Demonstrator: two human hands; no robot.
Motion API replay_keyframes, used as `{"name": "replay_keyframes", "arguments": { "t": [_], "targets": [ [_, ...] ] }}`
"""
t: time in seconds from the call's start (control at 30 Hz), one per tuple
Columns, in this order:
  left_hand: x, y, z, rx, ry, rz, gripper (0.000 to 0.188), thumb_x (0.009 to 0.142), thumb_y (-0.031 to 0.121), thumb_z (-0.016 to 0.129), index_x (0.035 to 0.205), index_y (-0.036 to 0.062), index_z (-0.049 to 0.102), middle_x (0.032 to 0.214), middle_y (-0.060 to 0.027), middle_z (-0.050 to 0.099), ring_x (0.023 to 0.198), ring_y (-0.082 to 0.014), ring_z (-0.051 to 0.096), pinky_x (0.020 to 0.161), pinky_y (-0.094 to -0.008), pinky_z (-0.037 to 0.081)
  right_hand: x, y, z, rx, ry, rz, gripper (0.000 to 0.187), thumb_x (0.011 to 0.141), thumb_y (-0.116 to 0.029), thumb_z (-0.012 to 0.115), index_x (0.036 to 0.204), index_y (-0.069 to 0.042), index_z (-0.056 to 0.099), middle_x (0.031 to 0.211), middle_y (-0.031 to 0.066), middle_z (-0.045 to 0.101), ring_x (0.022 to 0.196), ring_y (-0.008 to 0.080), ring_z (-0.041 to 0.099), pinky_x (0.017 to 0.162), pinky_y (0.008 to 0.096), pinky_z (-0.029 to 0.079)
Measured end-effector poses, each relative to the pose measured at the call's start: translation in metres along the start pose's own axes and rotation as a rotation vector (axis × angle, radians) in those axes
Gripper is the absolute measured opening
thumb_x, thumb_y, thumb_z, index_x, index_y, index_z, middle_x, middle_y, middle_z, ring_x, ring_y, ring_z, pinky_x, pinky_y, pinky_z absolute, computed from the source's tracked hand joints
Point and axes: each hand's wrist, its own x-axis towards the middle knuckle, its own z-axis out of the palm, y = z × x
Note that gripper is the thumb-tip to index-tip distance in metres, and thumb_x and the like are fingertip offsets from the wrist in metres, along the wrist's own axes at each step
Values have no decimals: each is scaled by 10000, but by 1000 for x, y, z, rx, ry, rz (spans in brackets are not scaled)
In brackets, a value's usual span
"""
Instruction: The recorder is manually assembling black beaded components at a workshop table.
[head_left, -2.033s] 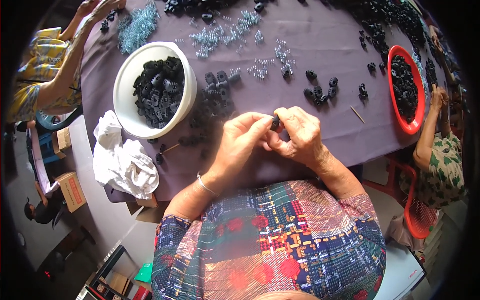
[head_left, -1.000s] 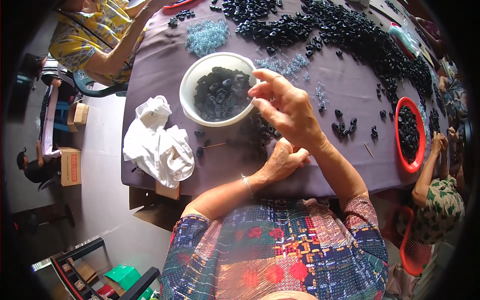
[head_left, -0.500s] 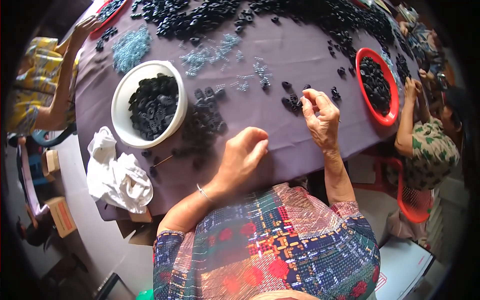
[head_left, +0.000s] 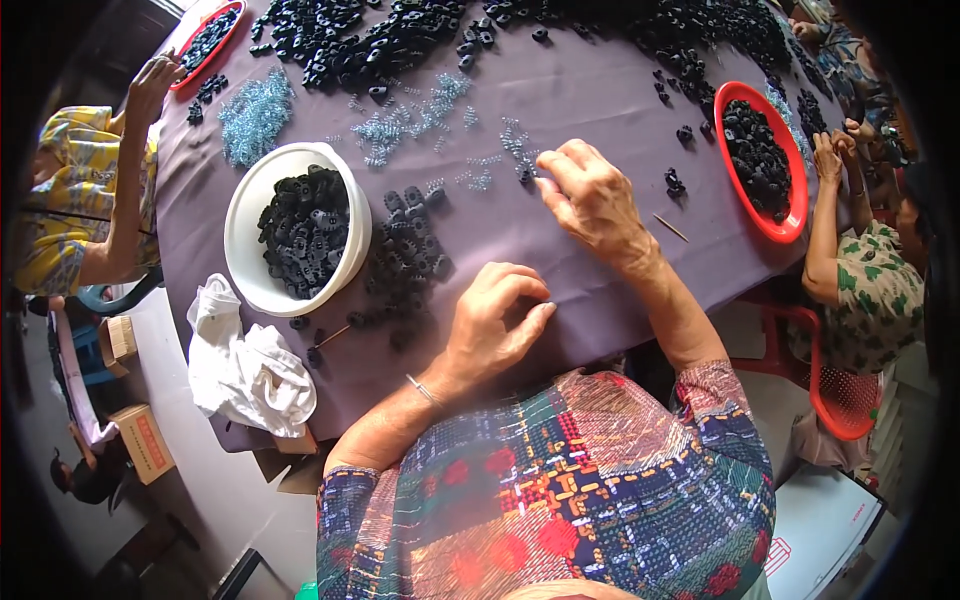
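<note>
My left hand [head_left: 490, 322] hovers over the table's near edge, fingers curled toward the thumb. Anything between its fingertips is too small or hidden to make out. Farther out and to the right, my right hand [head_left: 598, 208] is bent over the cloth with thumb and fingers drawn in. Its fingertips are beside a small black plastic piece [head_left: 525, 175] at the end of a strip of small metal springs [head_left: 516, 142]. What that hand holds, if anything, does not show. Left of my hands lies a cluster of black plastic pieces [head_left: 412, 240].
A white tub [head_left: 358, 235] and a red basin [head_left: 800, 195] hold black pieces. A white cloth [head_left: 245, 365] lies at the near left. Thin sticks [head_left: 671, 228] rest on the tablecloth. Across the far side spreads a large black heap [head_left: 350, 45]. Other people work at both sides.
My right hand has moved left, from the black pieces on the right to beside the springs. A thin stick now shows to its right. My left hand has stayed nearly in place.
</note>
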Motion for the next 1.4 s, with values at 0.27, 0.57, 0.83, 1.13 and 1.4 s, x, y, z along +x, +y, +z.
{"name": "replay_keyframes", "arguments": {
  "t": [0.27,0.57,0.83,1.13,1.4],
  "targets": [
    [0,-1,-3,-30,-19,-48,151,727,32,716,841,19,617,884,-94,622,811,-229,592,670,-313,492,-4,-10,8,60,-210,-169,218,735,-88,655,930,-41,570,914,103,554,875,286,560,743,387,453],
    [1,-4,-2,-32,-5,-4,144,729,35,716,823,20,607,852,-83,612,771,-217,581,618,-310,488,-23,-2,-5,124,-104,-128,231,698,-13,668,917,-36,595,931,106,575,867,287,583,732,379,458],
    [4,-2,-6,260,136,201,233,654,23,728,841,44,590,889,-84,607,869,-295,581,772,-382,478,-24,-7,2,111,-63,-134,214,716,-32,690,914,-36,611,911,99,572,831,274,576,720,376,450],
    [1,-8,-5,355,34,95,262,662,39,732,896,57,616,951,-93,598,899,-296,562,807,-397,451,-20,-16,12,115,-13,-211,140,699,-83,678,801,-69,582,828,58,526,784,227,543,686,360,413],
    [1,-12,-3,312,57,77,230,654,105,733,850,103,614,867,-30,595,831,-234,553,722,-358,410,-20,-16,12,121,-38,-261,145,664,-82,668,772,-78,573,839,56,530,805,227,535,708,360,402]
  ]
}}
